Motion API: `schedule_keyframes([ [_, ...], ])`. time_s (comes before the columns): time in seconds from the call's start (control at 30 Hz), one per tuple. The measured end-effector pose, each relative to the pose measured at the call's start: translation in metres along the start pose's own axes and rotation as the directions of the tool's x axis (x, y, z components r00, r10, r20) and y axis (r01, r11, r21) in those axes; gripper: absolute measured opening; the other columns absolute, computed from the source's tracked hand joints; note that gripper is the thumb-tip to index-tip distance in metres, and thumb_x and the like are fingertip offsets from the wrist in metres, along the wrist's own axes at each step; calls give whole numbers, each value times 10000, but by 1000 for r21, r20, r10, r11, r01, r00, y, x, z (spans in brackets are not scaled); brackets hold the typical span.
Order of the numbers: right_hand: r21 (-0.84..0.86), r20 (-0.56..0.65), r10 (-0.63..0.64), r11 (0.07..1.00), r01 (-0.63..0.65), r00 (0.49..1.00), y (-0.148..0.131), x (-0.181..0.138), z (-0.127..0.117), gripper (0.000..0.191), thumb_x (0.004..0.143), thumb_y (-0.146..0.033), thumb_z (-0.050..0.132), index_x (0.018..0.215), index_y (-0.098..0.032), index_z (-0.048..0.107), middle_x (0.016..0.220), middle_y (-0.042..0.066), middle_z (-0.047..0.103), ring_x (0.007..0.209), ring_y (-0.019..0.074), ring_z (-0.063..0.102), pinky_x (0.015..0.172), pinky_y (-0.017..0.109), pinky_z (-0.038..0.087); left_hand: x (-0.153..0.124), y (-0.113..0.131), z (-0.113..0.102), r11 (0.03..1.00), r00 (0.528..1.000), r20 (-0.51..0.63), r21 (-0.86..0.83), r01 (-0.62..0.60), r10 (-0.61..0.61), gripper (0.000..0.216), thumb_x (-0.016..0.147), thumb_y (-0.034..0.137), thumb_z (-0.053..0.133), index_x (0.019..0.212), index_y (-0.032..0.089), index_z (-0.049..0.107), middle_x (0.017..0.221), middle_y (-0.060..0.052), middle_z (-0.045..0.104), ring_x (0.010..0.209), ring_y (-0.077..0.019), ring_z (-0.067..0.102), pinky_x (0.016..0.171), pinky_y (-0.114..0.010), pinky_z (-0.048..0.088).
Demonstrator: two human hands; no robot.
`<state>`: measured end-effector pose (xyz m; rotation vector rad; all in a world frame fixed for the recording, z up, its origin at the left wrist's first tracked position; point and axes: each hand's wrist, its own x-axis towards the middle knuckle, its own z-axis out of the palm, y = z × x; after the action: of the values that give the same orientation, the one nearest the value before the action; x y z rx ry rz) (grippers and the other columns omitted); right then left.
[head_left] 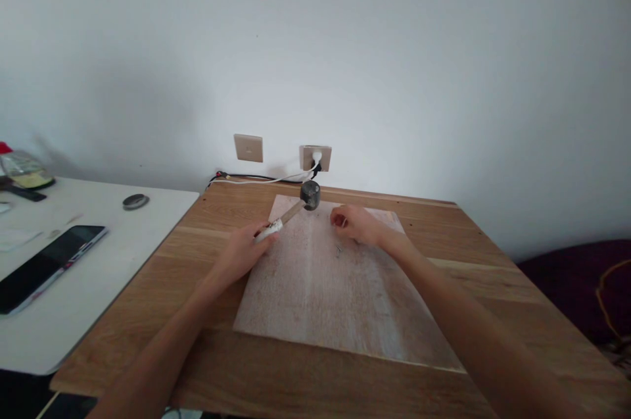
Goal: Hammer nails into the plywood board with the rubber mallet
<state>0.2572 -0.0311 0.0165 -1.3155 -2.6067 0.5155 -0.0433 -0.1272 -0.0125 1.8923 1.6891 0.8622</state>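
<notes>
A mallet point(292, 212) with a dark round head and a pale handle is gripped near its handle's end by my left hand point(253, 246). The mallet's head is over the far edge of a worn, whitish board point(305, 287). My right hand point(355, 224) is over the far right part of this board, its fingers curled together in a pinch. Whatever those fingers hold, if anything, is too small to make out. Just below them on the board lie a few tiny metal pieces point(338, 252), perhaps nails.
Under the board is a wooden table point(197, 268), against a wall with a plugged socket point(315, 158) and cables point(261, 178). A white table point(113, 235) on the left bears a phone point(49, 264), a round dark lid point(135, 201) and a bottle point(24, 169).
</notes>
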Motion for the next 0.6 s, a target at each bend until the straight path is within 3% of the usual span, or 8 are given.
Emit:
schedule_keyframes([
  [0.23,23,-138,-16,1000,19,990,3,34,19,291,817,-19,583,1021,-148,746,975,78,783,867,188,718,795,250,518,-1,0,1,999,999,-38,-45,28,-30,507,892,548,536,1164,183,760,1058,-94,801,922,-274,739,820,-347,559],
  [0.6,6,-138,-35,999,36,990,-2,46,27,247,833,-33,604,947,-174,772,935,75,794,838,197,725,771,251,504,-3,2,-1,999,999,-19,-37,33,-34,453,918,509,535,1134,182,762,972,-84,797,873,-261,731,831,-347,547],
])
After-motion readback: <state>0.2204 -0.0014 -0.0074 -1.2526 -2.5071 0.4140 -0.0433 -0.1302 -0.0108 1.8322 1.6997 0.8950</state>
